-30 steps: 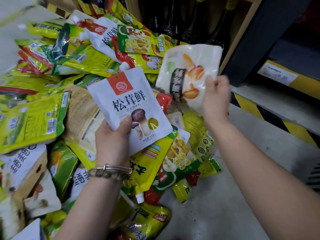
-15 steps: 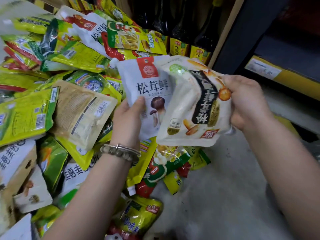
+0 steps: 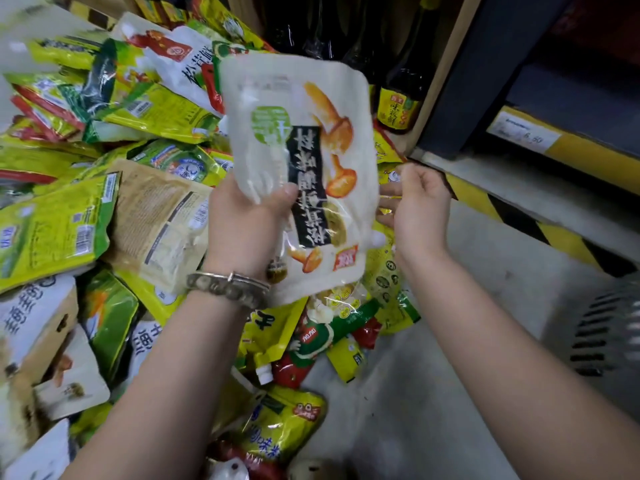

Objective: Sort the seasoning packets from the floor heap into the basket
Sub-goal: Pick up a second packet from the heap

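Two bare forearms enter from the near edge over the concrete floor [image 3: 433, 393]. At the near right edge a dark slotted object [image 3: 602, 337], perhaps the basket, is cropped and blurred; whether it is the basket cannot be told.

Left hand [image 3: 242, 223], with one beaded bracelet [image 3: 227, 284] on the wrist: its grip is pressed onto the lower left part of a white mushroom-seasoning packet [image 3: 301, 157], thumb on the printed face, the other fingers hidden behind. The packet is held upright and face-on to the camera, its printing upside down, probably so the label can be checked before sorting. Whether a second packet lies behind it cannot be told.

Right hand [image 3: 415, 209], just right of the packet: fingers loosely curled, pinching nothing visible, apart from the white packet's edge. It is judged free for the next pick.

The heap of seasoning packets [image 3: 104, 202] covers the floor from near left to far left and runs under both hands. Most are yellow-green and too many, overlapping, to count. Countable among them: one tan packet lying back-side up [image 3: 159, 223] left of the left hand, and one white packet with a red badge [image 3: 180, 60] farther off.

Far right, a shelf edge with one price label [image 3: 523, 135] stands above a black-and-yellow striped kerb [image 3: 540, 230]. At far centre a shelf holds dark sauce bottles [image 3: 398, 102]; only one shows its label.
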A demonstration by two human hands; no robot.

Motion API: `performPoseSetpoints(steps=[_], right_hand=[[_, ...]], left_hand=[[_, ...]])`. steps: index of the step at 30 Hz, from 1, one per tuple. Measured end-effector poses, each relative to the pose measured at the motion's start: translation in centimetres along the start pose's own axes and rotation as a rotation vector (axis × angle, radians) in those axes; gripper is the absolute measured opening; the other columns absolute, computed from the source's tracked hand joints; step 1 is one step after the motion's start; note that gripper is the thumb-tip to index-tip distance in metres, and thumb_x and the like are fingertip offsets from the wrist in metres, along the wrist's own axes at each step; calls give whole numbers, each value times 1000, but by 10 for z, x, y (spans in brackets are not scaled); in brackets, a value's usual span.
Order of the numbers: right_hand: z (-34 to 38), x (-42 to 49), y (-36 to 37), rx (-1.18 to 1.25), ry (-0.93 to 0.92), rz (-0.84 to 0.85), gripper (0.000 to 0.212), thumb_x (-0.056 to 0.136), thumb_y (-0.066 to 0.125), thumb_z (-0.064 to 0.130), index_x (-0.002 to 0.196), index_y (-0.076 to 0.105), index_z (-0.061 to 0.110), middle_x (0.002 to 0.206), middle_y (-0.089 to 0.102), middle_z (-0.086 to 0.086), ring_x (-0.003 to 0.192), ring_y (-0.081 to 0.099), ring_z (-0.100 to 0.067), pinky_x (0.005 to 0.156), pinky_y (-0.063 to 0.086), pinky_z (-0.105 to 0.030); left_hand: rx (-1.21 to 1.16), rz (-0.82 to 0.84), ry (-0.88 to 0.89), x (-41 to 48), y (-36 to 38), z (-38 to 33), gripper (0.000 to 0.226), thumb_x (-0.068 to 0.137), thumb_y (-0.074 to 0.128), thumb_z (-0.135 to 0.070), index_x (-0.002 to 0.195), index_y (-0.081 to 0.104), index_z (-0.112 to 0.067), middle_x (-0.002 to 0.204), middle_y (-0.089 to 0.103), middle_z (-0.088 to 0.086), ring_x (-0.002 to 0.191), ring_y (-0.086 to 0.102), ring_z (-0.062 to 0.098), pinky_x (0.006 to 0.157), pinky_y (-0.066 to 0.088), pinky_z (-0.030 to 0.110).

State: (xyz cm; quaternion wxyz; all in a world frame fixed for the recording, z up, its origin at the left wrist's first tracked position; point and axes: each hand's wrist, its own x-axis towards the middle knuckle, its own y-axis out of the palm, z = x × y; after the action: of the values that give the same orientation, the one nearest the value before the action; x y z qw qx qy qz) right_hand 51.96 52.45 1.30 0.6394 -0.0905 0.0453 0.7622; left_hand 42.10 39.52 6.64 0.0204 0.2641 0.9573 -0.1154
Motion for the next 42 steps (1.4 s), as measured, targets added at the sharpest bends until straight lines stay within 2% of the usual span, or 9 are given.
performPoseSetpoints(steps=[2,7,17,21,25,28,30,35,42], right_hand=[[-15,1,-5,-254,65,117,6,89,53,23,92,58,22,87,61,-2,82,58,-23,72,42,-33],[-38,-24,-6,-680,306,544,42,85,64,37,120,53,15,101,52,-1,89,50,-18,74,39,-28],[-51,-51,-24,-916,-48,352,53,66,75,58,99,50,24,99,51,5,93,56,-20,83,44,-39],[-65,-73,-18,-1048,-247,344,66,69,72,58,122,51,24,132,42,0,121,43,-20,99,29,-40],[-70,-71,2,-958,-78,348,49,77,68,38,122,56,23,139,38,1,126,39,-23,100,28,-40],[-62,-65,8,-837,-84,307,10,83,63,23,79,54,24,134,43,0,117,47,-25,89,38,-35],[-56,-59,1,-808,-101,278,29,86,63,22,69,39,20,127,49,-2,108,51,-24,75,37,-30],[-34,-21,-44,-424,64,31,20,89,62,23,101,60,7,102,66,-10,93,63,-25,78,48,-33],[53,-16,-76,-279,-205,-38,20,90,58,11,107,56,21,93,63,10,84,61,-9,79,49,-23]], left_hand=[[-17,-115,25,3,-12,-5,15,78,72,-13,91,65,-17,79,67,-6,67,65,8,66,53,27],[-102,-250,-2,12,-40,-4,31,72,71,-19,102,65,-13,82,67,-4,71,65,12,68,53,29],[-104,-278,-81,10,-53,21,14,73,68,-18,86,66,-20,86,71,-1,81,70,21,80,57,46],[-126,-280,-122,10,-50,25,10,71,69,-23,80,66,-22,81,71,-6,81,70,20,82,57,46],[-137,-278,-107,7,-47,23,12,82,68,-12,78,63,-22,73,68,-11,68,68,7,71,56,31],[-169,-276,-100,5,-46,20,16,85,65,-7,79,62,-21,65,67,-12,60,66,3,60,53,23],[-185,-261,-106,3,-46,18,17,86,64,-5,80,62,-21,64,67,-12,59,66,3,57,53,21],[-195,-175,-118,-4,-45,20,18,86,65,-6,80,61,-22,60,69,-16,59,68,4,54,54,22],[-385,-34,-189,-23,-34,-15,18,88,54,3,89,64,-12,67,72,-2,62,69,14,55,56,28]])
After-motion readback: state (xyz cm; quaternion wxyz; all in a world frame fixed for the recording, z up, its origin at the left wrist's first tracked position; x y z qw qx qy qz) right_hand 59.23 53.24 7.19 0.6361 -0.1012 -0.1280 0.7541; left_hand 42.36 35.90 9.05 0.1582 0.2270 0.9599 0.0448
